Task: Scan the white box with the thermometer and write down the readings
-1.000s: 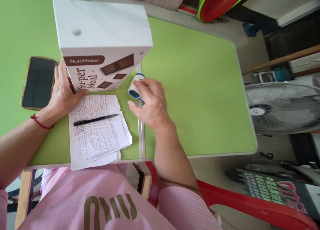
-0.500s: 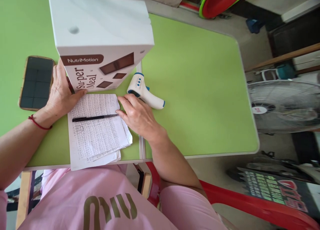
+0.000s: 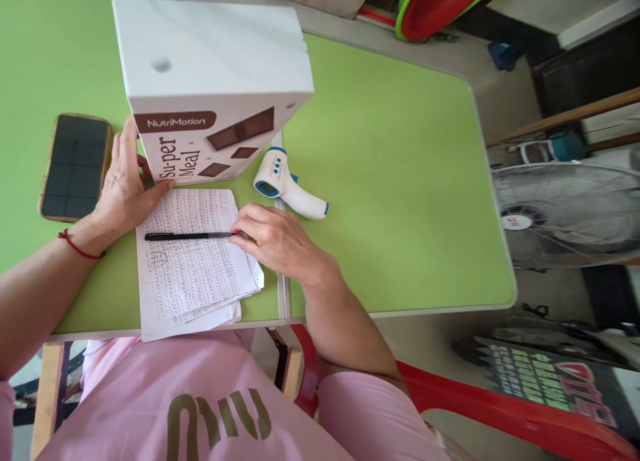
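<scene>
A white box [image 3: 220, 54] printed "NutriMotion Su-per Meal" stands upright on the green table. My left hand [image 3: 125, 184] is at the box's lower left edge, thumb along its front bottom, some fingertips hidden behind the side. Handwritten papers [image 3: 195, 281] lie in a stack before me with a black pen [image 3: 187, 236] across them. My right hand [image 3: 273, 237] pinches the end of the pen between thumb and fingers at the right edge of the papers. Just beyond that hand, a white and blue infrared thermometer [image 3: 290, 187] lies on its side.
A phone in a tan case [image 3: 76, 167] lies left of my left hand. The green table [image 3: 400, 181] extends to the right. Past its edge stand a large fan [image 3: 565, 214] and a red plastic chair [image 3: 500, 407].
My right hand has moved down slightly from the paper's edge and closed on the pen's end. The box has shifted a little to the right beside my left hand.
</scene>
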Demonstrator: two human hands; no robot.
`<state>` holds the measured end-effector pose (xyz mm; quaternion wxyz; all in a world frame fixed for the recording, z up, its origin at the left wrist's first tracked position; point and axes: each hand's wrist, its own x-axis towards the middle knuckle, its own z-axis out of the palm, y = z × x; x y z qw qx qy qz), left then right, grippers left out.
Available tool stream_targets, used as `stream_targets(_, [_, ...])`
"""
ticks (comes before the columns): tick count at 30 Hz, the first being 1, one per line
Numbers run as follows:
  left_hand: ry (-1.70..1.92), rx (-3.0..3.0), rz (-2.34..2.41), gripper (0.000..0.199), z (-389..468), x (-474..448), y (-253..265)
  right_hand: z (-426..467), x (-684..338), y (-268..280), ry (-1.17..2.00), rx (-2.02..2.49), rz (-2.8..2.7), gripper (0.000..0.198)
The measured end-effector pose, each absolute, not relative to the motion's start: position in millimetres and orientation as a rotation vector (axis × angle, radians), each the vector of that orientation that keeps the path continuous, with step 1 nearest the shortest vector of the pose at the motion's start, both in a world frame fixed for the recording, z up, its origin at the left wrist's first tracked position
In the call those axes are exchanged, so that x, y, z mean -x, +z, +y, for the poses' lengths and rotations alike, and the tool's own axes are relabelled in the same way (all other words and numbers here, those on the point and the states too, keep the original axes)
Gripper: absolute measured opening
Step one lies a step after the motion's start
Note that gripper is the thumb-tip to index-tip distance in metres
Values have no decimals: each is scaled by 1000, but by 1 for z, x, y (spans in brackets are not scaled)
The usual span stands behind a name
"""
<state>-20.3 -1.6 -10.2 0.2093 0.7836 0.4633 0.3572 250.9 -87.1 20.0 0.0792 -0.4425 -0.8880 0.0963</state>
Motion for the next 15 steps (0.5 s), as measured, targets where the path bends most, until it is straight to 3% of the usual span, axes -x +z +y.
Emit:
stream_targets(7, [1003, -2164, 1270, 67, -2, 20, -9, -86, -252, 19, 255, 1248, -2643, 19])
stream_targets(15, [1014, -2179, 1248, 65, 0, 20, -11, -86, -246, 14, 208, 1191, -2537, 9])
